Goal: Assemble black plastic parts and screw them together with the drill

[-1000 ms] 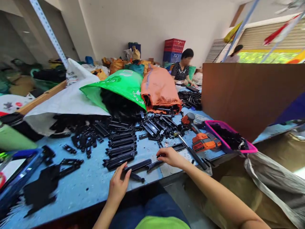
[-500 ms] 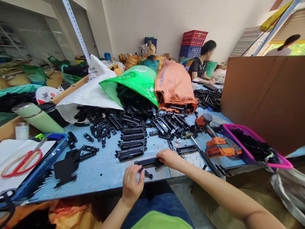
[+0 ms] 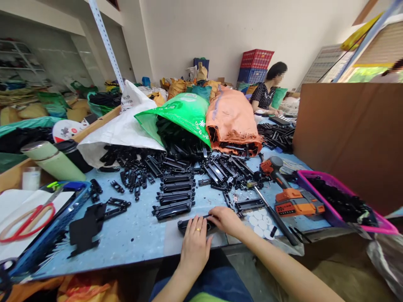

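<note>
A long black bar-shaped part [image 3: 181, 227] lies at the table's front edge, partly covered by both hands. My left hand [image 3: 195, 244], with a ring on one finger, rests over its middle, fingers close together and bent over the bar, thumb apart. At the bar's right end my right hand [image 3: 227, 220] pinches it between thumb and fingers; the fingertips are partly hidden. Just behind lies a row of several similar black bars [image 3: 174, 209]. Loose smaller black parts [image 3: 137, 178] are heaped farther back.
White [image 3: 91, 144], green [image 3: 185, 111] and orange sacks [image 3: 234, 117] spill black parts. To the right are a cordless driver [image 3: 288, 195], a hammer [image 3: 270, 214], a pink basket [image 3: 346, 201] and cardboard [image 3: 349, 147]. Scissors [image 3: 28, 224] and a flask [image 3: 53, 161] are left. A co-worker [image 3: 267, 92] sits beyond.
My left hand has moved right and onto the bar. The small black piece that lay under its fingers no longer shows separately. My right hand stays at the bar's right end.
</note>
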`<control>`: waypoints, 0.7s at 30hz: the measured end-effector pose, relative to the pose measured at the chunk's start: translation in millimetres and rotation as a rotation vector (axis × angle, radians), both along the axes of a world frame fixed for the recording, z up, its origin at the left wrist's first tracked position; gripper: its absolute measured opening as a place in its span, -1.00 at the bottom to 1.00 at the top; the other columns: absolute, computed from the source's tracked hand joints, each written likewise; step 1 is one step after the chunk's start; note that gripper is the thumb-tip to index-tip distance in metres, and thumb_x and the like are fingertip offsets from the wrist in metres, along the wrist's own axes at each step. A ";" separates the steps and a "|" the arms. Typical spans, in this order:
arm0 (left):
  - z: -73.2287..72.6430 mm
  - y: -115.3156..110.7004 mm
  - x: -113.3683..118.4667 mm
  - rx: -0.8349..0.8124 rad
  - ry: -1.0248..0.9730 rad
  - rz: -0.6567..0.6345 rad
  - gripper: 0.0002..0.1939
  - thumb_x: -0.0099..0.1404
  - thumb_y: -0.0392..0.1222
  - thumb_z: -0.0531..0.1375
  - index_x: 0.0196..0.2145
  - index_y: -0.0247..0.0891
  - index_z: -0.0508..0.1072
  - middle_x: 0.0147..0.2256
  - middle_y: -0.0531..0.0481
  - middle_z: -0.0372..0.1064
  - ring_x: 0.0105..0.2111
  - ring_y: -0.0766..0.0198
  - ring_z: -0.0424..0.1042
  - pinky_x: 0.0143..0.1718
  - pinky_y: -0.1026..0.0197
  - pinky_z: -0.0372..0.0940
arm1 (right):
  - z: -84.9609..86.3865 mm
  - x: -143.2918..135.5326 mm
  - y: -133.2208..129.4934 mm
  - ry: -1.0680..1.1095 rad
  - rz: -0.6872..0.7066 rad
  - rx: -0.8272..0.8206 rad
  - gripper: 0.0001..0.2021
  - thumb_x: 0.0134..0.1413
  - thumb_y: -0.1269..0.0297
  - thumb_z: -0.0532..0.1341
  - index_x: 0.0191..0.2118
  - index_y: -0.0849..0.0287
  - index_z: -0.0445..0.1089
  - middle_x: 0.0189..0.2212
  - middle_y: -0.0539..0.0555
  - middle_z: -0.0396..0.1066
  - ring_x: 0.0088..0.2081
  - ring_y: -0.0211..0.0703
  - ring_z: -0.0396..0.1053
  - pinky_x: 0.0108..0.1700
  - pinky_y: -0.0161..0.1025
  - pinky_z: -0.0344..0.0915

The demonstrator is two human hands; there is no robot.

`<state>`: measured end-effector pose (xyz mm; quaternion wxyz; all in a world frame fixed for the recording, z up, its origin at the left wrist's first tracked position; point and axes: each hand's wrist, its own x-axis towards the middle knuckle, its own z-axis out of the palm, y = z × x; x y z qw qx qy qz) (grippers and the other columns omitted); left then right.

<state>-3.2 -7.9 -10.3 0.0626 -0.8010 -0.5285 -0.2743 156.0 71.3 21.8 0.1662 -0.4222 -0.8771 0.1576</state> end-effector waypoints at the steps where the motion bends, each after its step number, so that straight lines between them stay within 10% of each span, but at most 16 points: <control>1: -4.1 2.8 4.3 -0.004 0.025 0.005 -0.60 0.23 -0.25 0.07 0.02 -0.44 0.26 0.01 -0.29 0.28 0.04 -0.04 0.23 0.00 -0.09 0.23 | 0.0 0.6 -0.3 0.033 0.013 0.005 -0.76 0.18 0.17 0.07 -0.23 0.18 0.41 -0.41 0.08 0.42 -0.32 -0.18 0.38 -0.26 -0.30 0.27; 5: -10.8 4.9 5.7 0.003 0.053 -0.021 -0.61 0.24 -0.29 0.05 0.03 -0.42 0.26 0.03 -0.27 0.27 0.04 -0.03 0.25 -0.03 -0.07 0.26 | 10.1 36.6 13.2 0.105 -0.211 0.101 -0.74 0.22 0.18 0.01 -0.18 0.18 0.37 -0.28 0.11 0.43 -0.23 -0.19 0.37 -0.16 -0.31 0.24; 11: 9.8 1.6 -28.2 0.141 -0.166 0.068 -0.68 0.26 -0.24 0.09 -0.03 -0.29 0.31 -0.04 -0.21 0.31 0.04 0.01 0.24 0.02 -0.08 0.21 | 10.7 125.1 60.6 -0.426 -0.641 0.072 -0.78 0.15 0.24 0.09 -0.16 0.21 0.37 -0.20 0.19 0.39 -0.10 -0.04 0.30 -0.13 -0.24 0.19; 21: -1.3 4.9 -68.2 -0.013 -0.329 0.182 -0.72 0.31 -0.13 0.02 -0.06 -0.23 0.33 -0.13 -0.17 0.35 -0.16 0.10 0.40 -0.26 0.11 0.38 | 6.3 114.4 81.5 -0.413 -0.672 0.079 -0.79 0.16 0.40 0.01 -0.17 0.27 0.35 -0.26 0.22 0.36 -0.25 -0.10 0.37 -0.26 -0.26 0.22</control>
